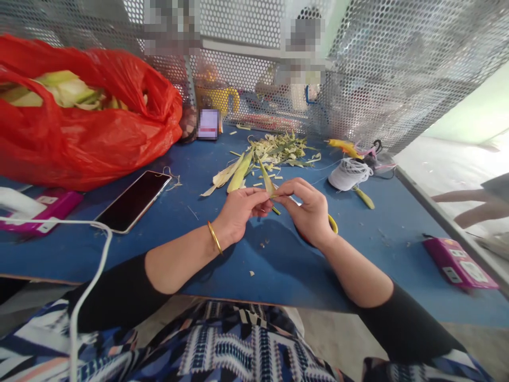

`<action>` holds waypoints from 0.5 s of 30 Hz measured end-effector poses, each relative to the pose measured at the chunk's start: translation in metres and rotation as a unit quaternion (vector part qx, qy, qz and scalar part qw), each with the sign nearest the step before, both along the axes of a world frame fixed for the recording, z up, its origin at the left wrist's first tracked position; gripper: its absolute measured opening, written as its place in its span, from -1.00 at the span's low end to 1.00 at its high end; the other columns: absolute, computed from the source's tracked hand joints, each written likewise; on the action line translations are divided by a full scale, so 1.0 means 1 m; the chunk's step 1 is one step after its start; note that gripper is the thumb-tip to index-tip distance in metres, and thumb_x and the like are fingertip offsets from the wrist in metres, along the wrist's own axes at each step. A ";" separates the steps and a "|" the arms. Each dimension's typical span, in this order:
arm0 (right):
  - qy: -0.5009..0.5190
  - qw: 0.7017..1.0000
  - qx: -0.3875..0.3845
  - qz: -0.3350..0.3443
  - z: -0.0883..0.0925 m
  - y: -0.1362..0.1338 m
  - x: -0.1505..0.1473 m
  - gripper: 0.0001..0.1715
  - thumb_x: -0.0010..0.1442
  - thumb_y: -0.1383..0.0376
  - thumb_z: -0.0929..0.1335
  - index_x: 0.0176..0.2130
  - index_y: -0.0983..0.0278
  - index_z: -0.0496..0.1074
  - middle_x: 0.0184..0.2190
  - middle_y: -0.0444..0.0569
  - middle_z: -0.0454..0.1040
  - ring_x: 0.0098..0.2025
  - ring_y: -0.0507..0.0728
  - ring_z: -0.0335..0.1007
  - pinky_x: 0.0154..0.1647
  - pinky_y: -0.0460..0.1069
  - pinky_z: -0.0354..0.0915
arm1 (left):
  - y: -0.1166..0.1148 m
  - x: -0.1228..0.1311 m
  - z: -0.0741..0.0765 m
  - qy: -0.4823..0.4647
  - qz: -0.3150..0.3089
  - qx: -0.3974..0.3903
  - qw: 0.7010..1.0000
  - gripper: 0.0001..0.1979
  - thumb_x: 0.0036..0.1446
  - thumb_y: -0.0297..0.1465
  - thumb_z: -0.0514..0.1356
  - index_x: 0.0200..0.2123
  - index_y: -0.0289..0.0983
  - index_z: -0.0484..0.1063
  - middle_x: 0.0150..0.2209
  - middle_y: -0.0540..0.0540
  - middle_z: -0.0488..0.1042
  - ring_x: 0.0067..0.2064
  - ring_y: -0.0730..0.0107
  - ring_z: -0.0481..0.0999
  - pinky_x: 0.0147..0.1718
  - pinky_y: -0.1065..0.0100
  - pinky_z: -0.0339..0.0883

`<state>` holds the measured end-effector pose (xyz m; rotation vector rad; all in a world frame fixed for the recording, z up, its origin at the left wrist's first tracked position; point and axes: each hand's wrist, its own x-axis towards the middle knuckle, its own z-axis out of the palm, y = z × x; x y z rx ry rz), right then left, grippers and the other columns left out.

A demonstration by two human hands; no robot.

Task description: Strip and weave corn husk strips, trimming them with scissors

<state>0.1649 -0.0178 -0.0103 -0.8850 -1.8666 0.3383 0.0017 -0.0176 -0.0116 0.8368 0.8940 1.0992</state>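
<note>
Two bare hands meet above the middle of the blue surface (234,273), elbows bent, forearms angling in from both sides. Left hand (237,212): thumb and fingers pinching the base of a husk leaf (265,178); gold bangle (214,237) on that wrist. Right hand (309,209): back of the hand up, thumb and index finger on the same leaf. Grip is closed on both sides, fingertips only. Leaf is between them, tip pointing away from the body. Just past it: loose husks (240,178) and a heap of shreds (280,148). Containers: big red plastic bag (119,135), far left, gaping open, pale green husk pieces (66,87) inside. Yellow mug (212,98) behind the mesh panel (240,24); can't tell from where I stand what's in it.
</note>
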 end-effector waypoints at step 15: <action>0.059 0.983 -0.148 -0.088 0.002 -0.005 -0.005 -0.87 0.11 0.26 0.44 -0.46 0.21 0.48 -0.54 -0.14 0.56 -0.49 0.06 0.44 -0.43 -0.05 0.34 | 0.000 0.004 -0.001 0.075 0.044 0.099 0.991 -0.93 -0.13 -0.37 0.33 -0.55 -0.25 0.56 -0.57 0.00 0.53 -0.49 0.46 0.47 -0.43 0.41 0.34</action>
